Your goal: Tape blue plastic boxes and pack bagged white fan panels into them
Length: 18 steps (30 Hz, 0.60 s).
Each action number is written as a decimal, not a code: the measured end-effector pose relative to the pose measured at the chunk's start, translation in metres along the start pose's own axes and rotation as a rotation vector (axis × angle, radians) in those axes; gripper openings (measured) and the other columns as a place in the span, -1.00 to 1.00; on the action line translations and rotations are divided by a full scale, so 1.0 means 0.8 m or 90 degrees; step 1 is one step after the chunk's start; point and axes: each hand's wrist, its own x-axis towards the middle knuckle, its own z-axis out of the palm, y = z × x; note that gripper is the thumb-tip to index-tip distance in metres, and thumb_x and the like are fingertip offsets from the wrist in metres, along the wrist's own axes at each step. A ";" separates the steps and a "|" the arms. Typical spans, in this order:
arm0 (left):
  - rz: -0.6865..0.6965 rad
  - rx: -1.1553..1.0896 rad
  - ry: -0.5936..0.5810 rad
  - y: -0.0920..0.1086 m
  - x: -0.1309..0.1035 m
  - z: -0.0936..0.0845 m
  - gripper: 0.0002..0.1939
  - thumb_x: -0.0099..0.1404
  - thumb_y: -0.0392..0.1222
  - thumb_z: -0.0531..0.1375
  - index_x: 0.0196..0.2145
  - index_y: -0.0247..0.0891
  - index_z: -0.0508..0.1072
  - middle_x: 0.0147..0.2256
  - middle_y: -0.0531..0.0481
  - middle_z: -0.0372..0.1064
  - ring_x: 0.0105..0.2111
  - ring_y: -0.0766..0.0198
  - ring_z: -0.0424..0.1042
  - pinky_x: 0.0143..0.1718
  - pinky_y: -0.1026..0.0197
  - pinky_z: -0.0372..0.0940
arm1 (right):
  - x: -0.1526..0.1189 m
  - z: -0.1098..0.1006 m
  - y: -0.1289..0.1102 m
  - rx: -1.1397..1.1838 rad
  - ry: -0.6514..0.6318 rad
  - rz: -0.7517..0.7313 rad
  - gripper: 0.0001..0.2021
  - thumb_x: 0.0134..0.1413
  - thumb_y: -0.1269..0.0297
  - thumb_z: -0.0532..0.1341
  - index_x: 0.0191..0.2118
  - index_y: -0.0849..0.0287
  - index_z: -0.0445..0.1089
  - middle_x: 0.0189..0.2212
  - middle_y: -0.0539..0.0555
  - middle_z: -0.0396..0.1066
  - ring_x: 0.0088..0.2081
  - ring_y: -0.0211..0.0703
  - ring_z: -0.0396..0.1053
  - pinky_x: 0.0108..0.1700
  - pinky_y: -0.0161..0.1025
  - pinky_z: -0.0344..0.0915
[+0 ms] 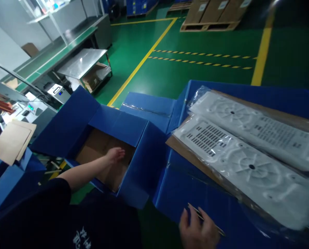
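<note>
My left hand (pixel 115 155) is held out over the open blue box (pixel 154 155), fingers stretched and nothing visible in them. Brown cardboard (pixel 94 148) lines the inside of that box, and its flaps stand up and outward. My right hand (pixel 199 230) is at the lower edge of the view, its fingers closed around a thin, pen-like object (pixel 220 231) whose kind I cannot make out. Beside it, on a larger blue box (pixel 185 186), lie white perforated panels (pixel 247 166) in clear plastic wrap, with brown cardboard under them.
At the left, flat cardboard pieces (pixel 13 140) lie on another blue box (pixel 9 186). A metal table (pixel 82 62) stands beside a long green-topped bench. Farther back, cartons rest on a wooden pallet (pixel 208 27). Yellow lines (pixel 141 65) mark the green floor.
</note>
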 end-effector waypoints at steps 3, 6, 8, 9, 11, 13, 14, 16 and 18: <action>0.058 -0.090 0.044 0.079 0.029 -0.018 -0.91 0.56 -0.30 0.16 -0.16 -0.27 0.46 -0.35 -0.08 0.47 -0.31 0.17 0.54 0.03 0.06 0.48 | 0.016 0.005 -0.116 0.223 -0.059 0.006 -0.72 0.50 0.17 0.30 0.13 0.18 0.62 0.11 0.38 0.56 0.13 0.25 0.56 0.16 0.19 0.53; 0.131 -0.157 0.023 0.132 0.044 -0.011 -0.84 0.60 -0.27 0.09 -0.11 -0.26 0.48 -0.32 -0.09 0.48 -0.21 0.14 0.57 0.13 0.01 0.49 | 0.013 0.031 -0.245 0.493 -0.227 0.177 -0.60 0.53 0.02 0.27 0.28 0.11 0.54 0.25 0.31 0.52 0.25 0.19 0.53 0.30 0.17 0.51; 0.186 -0.183 0.005 0.156 0.047 -0.001 -0.87 0.57 -0.27 0.14 -0.04 -0.26 0.49 -0.23 -0.11 0.54 -0.10 0.14 0.59 0.20 0.01 0.48 | 0.006 0.063 -0.315 0.626 -0.373 0.357 -0.46 0.43 -0.08 0.34 0.35 0.10 0.47 0.33 0.30 0.48 0.28 0.18 0.53 0.33 0.09 0.51; 0.233 -0.173 -0.018 0.166 0.047 0.006 -0.86 0.56 -0.26 0.19 0.02 -0.26 0.50 -0.14 -0.12 0.57 -0.03 0.12 0.59 0.24 -0.01 0.46 | 0.003 0.081 -0.343 0.645 -0.418 0.440 -0.41 0.35 -0.11 0.39 0.32 0.13 0.47 0.33 0.31 0.49 0.29 0.20 0.53 0.32 0.06 0.51; 0.389 -0.090 -0.096 0.189 0.049 0.025 -0.65 0.52 -0.21 0.31 0.20 -0.23 0.49 0.14 -0.20 0.57 0.19 0.03 0.54 0.35 -0.10 0.39 | -0.001 0.121 -0.383 0.610 -0.458 0.541 -0.38 0.18 -0.07 0.50 0.22 0.18 0.48 0.28 0.35 0.54 0.32 0.26 0.51 0.36 0.05 0.47; 0.602 0.080 -0.178 0.217 0.056 0.051 -0.36 0.48 -0.13 0.40 0.42 -0.20 0.37 0.47 -0.29 0.30 0.46 -0.13 0.30 0.48 -0.23 0.21 | -0.002 0.157 -0.409 0.545 -0.459 0.569 -0.43 0.08 0.03 0.55 0.12 0.21 0.50 0.21 0.39 0.58 0.33 0.33 0.49 0.42 0.08 0.39; 0.702 0.185 -0.203 0.234 0.062 0.067 -0.24 0.48 -0.07 0.42 0.51 -0.21 0.29 0.58 -0.32 0.10 0.57 -0.21 0.10 0.54 -0.29 0.08 | -0.002 0.172 -0.417 0.519 -0.456 0.573 -0.46 0.04 0.08 0.55 0.08 0.24 0.50 0.18 0.43 0.59 0.32 0.36 0.50 0.44 0.09 0.37; 0.831 0.412 -0.203 0.272 0.079 0.100 -0.07 0.48 0.06 0.42 0.60 -0.29 0.16 0.67 -0.36 -0.24 0.67 -0.29 -0.29 0.60 -0.38 -0.23 | -0.004 0.194 -0.431 0.471 -0.453 0.585 -0.45 0.00 0.15 0.53 0.06 0.33 0.50 0.17 0.54 0.57 0.33 0.45 0.49 0.46 0.14 0.33; 0.871 0.658 -0.162 0.310 0.100 0.128 -0.03 0.54 0.14 0.33 0.65 -0.34 0.07 0.69 -0.34 -0.41 0.68 -0.30 -0.49 0.60 -0.42 -0.49 | -0.008 0.207 -0.441 0.419 -0.442 0.594 -0.33 -0.04 0.18 0.49 0.16 0.49 0.45 0.25 0.70 0.46 0.43 0.57 0.36 0.50 0.22 0.25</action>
